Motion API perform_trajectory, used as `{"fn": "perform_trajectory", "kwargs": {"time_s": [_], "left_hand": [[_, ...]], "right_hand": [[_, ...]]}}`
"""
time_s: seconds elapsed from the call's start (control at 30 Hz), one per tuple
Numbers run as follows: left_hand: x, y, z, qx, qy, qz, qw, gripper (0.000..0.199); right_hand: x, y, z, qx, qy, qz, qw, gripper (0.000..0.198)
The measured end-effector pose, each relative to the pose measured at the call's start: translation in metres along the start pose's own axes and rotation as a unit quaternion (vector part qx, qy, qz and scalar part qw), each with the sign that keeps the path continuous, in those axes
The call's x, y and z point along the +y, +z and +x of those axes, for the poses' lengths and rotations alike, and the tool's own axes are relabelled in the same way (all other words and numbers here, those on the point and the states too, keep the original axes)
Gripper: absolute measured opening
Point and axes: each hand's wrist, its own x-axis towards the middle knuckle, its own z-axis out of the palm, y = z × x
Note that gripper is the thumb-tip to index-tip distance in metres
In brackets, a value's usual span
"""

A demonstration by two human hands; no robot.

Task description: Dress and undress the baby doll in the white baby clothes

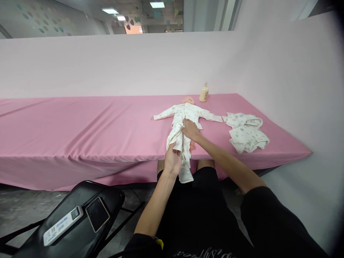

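A baby doll [188, 100] lies on its back on the pink cloth, head toward the wall. It wears a white patterned baby top [191, 111] with both sleeves spread wide. White patterned baby pants [185, 163] lie over its lower body, one leg hanging past the table's front edge. My left hand [173, 157] is closed around the end of the other pant leg. Higher up, near the waistband, my right hand [190, 129] pinches the pants fabric. A bit of the doll's bare leg [191, 145] shows beside the pants; the rest is hidden.
Folded white patterned clothes [248, 138] lie on the pink cloth [107, 125] to the right. A cream pump bottle [204, 93] stands by the wall. At lower left, a black folding chair [86, 190] holds a phone [97, 214] and a white device [63, 225].
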Motion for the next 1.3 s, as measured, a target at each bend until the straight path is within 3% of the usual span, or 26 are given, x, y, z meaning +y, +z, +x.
{"fn": "perform_trajectory", "kwargs": {"time_s": [0.07, 0.2, 0.37, 0.43, 0.53, 0.63, 0.77, 0.83, 0.9, 1.0, 1.07, 1.13, 1.2, 1.23, 1.3], "left_hand": [[-0.002, -0.003, 0.000, 0.020, 0.000, 0.001, 1.000, 0.018], [-0.005, -0.015, 0.000, 0.004, 0.008, 0.019, 1.000, 0.015], [-0.005, -0.040, -0.005, -0.073, 0.024, 0.092, 0.993, 0.013], [-0.001, -0.051, -0.005, -0.094, 0.042, 0.142, 0.984, 0.012], [0.005, -0.063, 0.001, -0.072, 0.106, 0.260, 0.957, 0.007], [0.011, -0.069, 0.007, -0.058, 0.155, 0.334, 0.928, 0.013], [0.025, -0.067, 0.007, -0.075, 0.170, 0.384, 0.904, 0.023], [0.037, -0.057, 0.004, -0.071, 0.224, 0.458, 0.857, 0.025], [0.051, -0.034, 0.005, -0.067, 0.292, 0.523, 0.798, 0.023], [0.066, 0.020, 0.022, -0.157, 0.329, 0.538, 0.760, 0.014], [0.068, 0.057, 0.046, -0.227, 0.298, 0.551, 0.746, 0.017], [0.062, 0.087, 0.076, -0.267, 0.206, 0.621, 0.707, 0.028], [0.051, 0.103, 0.103, -0.272, 0.081, 0.709, 0.646, 0.042], [0.046, 0.107, 0.115, -0.252, 0.046, 0.731, 0.632, 0.047], [0.037, 0.106, 0.132, -0.217, 0.013, 0.720, 0.659, 0.052]], "right_hand": [[-0.001, 0.004, 0.005, 0.002, 0.018, 0.027, 0.999, 0.035], [-0.001, 0.006, 0.011, -0.007, 0.038, 0.058, 0.998, 0.037], [0.016, -0.008, -0.003, -0.046, -0.001, 0.131, 0.990, 0.040], [0.026, -0.017, -0.014, -0.067, -0.007, 0.194, 0.979, 0.052], [0.042, -0.027, -0.034, -0.080, 0.017, 0.245, 0.966, 0.058], [0.053, -0.028, -0.061, -0.061, 0.052, 0.262, 0.962, 0.051], [0.058, -0.008, -0.116, -0.037, 0.061, 0.289, 0.954, 0.039], [0.057, 0.008, -0.145, -0.056, 0.050, 0.298, 0.952, 0.034], [0.053, 0.026, -0.169, -0.032, 0.048, 0.312, 0.948, 0.028], [0.045, 0.056, -0.190, 0.008, 0.073, 0.359, 0.931, 0.024], [0.039, 0.077, -0.194, 0.019, 0.101, 0.396, 0.912, 0.028], [0.035, 0.096, -0.192, 0.014, 0.124, 0.449, 0.885, 0.039], [0.031, 0.109, -0.189, -0.035, 0.133, 0.525, 0.840, 0.052], [0.029, 0.113, -0.188, -0.073, 0.136, 0.560, 0.814, 0.055], [0.026, 0.114, -0.187, -0.136, 0.138, 0.602, 0.775, 0.050]]}}
